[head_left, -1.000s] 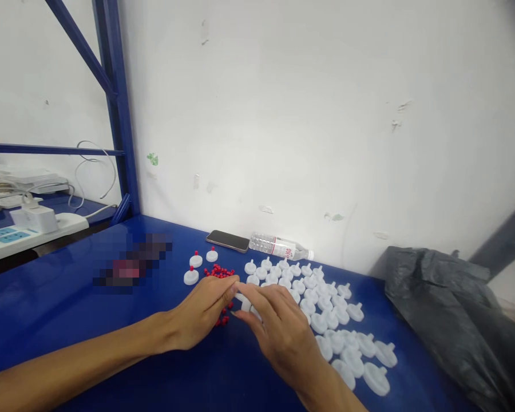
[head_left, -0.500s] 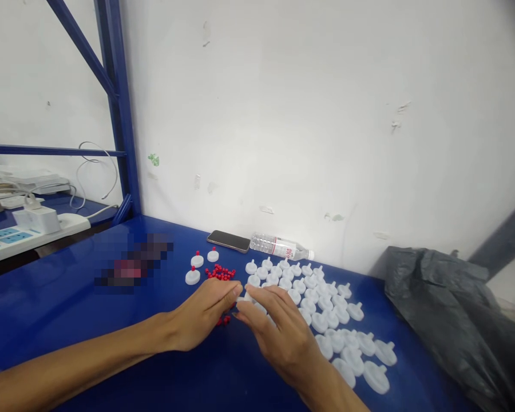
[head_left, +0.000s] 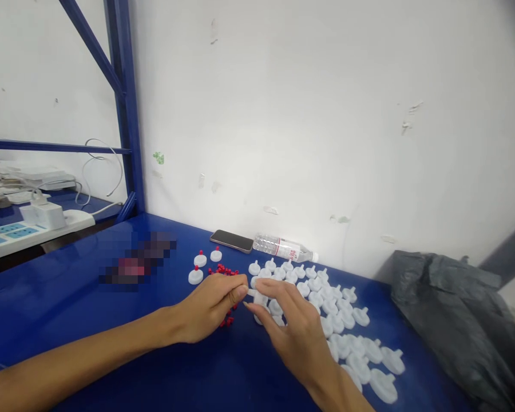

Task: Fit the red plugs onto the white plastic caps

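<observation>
My right hand (head_left: 294, 323) is closed on a white spouted cap (head_left: 260, 298), thumb below and fingers above, its narrow spout pointing left. At the spout's end, my left hand (head_left: 217, 306) pinches with thumb and forefinger; what lies between those fingertips is hidden. Under and behind the left hand, small red tips (head_left: 225, 270) lie in a loose heap, partly covered. Three white caps with red tips on their spouts (head_left: 195, 277) stand upright left of that heap. Many more white spouted caps (head_left: 359, 366) without red tips are spread to the right, some hidden by my right hand.
A phone (head_left: 232, 241) and a plastic water bottle (head_left: 283, 248) lie at the back of the blue table (head_left: 163, 377) by the wall. A black plastic bag (head_left: 450, 309) bulges at the right. A power strip (head_left: 38, 232) and a blue metal frame (head_left: 126, 103) are at the left.
The view has shifted slightly, so the scene sits a little further right. My hands have parted a bit, showing more of the white cap and its spout between them.
</observation>
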### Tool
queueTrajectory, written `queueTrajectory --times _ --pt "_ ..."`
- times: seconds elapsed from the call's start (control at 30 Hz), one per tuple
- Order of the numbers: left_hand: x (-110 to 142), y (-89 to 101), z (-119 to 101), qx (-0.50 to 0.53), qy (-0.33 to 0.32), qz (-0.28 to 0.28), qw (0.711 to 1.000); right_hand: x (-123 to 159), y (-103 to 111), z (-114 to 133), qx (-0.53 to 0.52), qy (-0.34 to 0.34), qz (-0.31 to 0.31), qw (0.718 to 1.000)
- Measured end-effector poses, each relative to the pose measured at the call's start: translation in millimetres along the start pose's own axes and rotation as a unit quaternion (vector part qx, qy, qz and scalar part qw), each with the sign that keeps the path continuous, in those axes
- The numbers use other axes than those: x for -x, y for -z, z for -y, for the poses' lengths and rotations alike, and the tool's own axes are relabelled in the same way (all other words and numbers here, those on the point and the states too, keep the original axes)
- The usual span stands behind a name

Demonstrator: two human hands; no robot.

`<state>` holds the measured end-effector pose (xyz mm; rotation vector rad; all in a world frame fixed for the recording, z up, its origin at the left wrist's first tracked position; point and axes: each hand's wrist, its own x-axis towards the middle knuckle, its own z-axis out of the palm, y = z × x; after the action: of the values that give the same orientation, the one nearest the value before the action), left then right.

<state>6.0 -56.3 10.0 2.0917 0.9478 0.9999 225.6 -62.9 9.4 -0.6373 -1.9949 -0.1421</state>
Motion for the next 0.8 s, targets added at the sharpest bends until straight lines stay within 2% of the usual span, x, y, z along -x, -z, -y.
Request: queueTrajectory --times 0.2,0.33,0.47,0.57,0.67,0.8 --pt "4 -4.6 2 0.063 0.045 0.015 0.997 4 -2 -2 0.010 0.064 -0.028 0.997" --pt "8 -5.2 2 0.102 0.079 0.038 0.991 9 0 -3 0.019 0.090 -0.016 0.996" --pt "6 -5.3 4 0.097 0.090 0.054 0.990 12 -2 -1 0.030 0.093 0.001 0.995" --pt "1 -3.3 0 0.050 0.084 0.060 0.993 7 -3 1 0.035 0.071 -0.009 0.997" --pt "-5 3.9 -9 -0.047 0.069 0.032 0.996 0 0 -1 0.039 0.035 -0.008 0.999" --pt "-5 23.7 -15 -0.205 0.063 0.000 0.977 2 2 -7 0.048 -0.008 0.013 0.999"
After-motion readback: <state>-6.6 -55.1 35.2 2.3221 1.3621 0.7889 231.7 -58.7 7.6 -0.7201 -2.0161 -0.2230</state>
